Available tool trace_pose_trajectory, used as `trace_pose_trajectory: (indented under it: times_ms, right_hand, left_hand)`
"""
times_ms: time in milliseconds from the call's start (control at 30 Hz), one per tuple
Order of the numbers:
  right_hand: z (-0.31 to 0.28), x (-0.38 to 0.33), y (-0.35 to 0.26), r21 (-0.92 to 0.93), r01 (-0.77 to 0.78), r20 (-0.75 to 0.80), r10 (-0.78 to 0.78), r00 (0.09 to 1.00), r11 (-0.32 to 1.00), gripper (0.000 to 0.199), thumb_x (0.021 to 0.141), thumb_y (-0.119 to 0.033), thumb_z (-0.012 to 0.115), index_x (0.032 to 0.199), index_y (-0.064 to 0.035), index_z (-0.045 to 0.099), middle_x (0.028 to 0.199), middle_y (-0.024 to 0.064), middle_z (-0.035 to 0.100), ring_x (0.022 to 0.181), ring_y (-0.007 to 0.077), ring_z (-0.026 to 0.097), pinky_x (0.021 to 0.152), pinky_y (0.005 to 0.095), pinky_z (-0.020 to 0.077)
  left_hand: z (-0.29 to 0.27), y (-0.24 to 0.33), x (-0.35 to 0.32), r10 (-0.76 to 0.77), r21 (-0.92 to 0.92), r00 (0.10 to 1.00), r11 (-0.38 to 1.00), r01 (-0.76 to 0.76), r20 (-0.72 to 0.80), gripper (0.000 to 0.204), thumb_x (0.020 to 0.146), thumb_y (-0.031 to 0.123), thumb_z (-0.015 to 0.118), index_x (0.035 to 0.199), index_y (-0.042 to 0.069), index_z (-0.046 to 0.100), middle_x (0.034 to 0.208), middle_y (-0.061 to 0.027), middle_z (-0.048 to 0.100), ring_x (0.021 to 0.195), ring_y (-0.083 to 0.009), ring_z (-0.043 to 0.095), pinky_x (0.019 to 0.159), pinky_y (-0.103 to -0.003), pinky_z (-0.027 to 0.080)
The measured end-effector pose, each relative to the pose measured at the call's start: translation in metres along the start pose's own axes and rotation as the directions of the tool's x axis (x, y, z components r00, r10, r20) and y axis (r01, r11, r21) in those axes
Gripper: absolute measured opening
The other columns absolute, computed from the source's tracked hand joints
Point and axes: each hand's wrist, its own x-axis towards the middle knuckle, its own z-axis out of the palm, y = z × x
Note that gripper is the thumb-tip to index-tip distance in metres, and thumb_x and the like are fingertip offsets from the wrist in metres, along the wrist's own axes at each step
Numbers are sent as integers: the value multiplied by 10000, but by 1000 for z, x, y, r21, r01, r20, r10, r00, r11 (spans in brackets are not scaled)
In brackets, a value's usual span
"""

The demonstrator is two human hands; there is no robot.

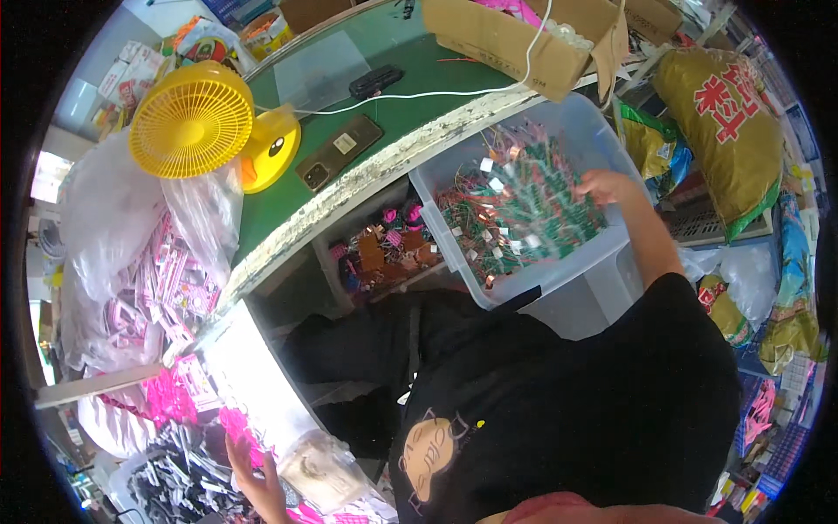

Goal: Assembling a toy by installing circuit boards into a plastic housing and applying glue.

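Note:
My right hand (608, 187) reaches into a clear plastic bin (615, 253) at the right, its fingers curled on a clump of green wired parts (550, 192) smeared by motion. Thin red and green wires, small white blocks and coppery bits lie in the bin around the clump. At the lower left my left hand (257, 485) is empty, with its fingers apart. It is close to some bright pink pieces (237, 428) and a heap of black and grey plastic parts (179, 467).
A green-topped table (401, 109) carries a phone (340, 153), a yellow duck-shaped fan (196, 122) and an open cardboard box (506, 44). Below its edge sits a box of mixed small parts (384, 249). Bags of pink items (161, 279) stand left; a gold sack (724, 122) leans right.

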Motion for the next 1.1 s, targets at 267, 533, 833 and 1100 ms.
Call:
trace_pose_trajectory:
  times_ms: [267, 533, 833, 1100]
  right_hand:
    - [-42, -4, 21, -6, 111, -121, -111, 986, 994, 355, 801, -223, 791, 1057, -11, 666, 904, 40, 649, 794, 194, 611, 701, 362, 483]
    - [57, 49, 25, 184, 200, 244, -242, 939, 962, 237, 788, -201, 767, 873, -1, 674, 832, 72, 670, 749, 186, 635, 637, 346, 487]
    - [-16, -11, 38, 414, 334, 33, -381, 924, 847, 403, 786, -219, 796, 1114, -17, 675, 874, 51, 664, 773, 188, 628, 678, 337, 491]
    - [45, 29, 59, 348, 364, 112, -423, 899, 864, 307, 785, -196, 756, 975, 20, 648, 937, 94, 682, 778, 207, 635, 719, 333, 496]
  left_hand:
    - [12, 33, 3, 40, -24, 999, 999, -39, 30, 786, 785, -71, 638, 1508, 47, 352, 1271, -221, 606, 1162, -317, 598, 1007, -420, 463]
    - [97, 126, 51, 267, -307, 910, 937, -167, 318, 779, 765, 4, 746, 1465, 20, 405, 1215, -180, 654, 1105, -281, 647, 972, -390, 491]
    - [243, 188, 110, 506, -753, 642, 634, 176, 575, 594, 931, 92, 676, 1450, 17, 398, 1198, -129, 636, 1061, -210, 641, 938, -340, 512]
    - [376, 279, 124, 342, -601, 497, 532, 596, 797, 881, 860, 409, 763, 1526, 83, 286, 1460, -149, 450, 1278, -260, 504, 1020, -416, 454]
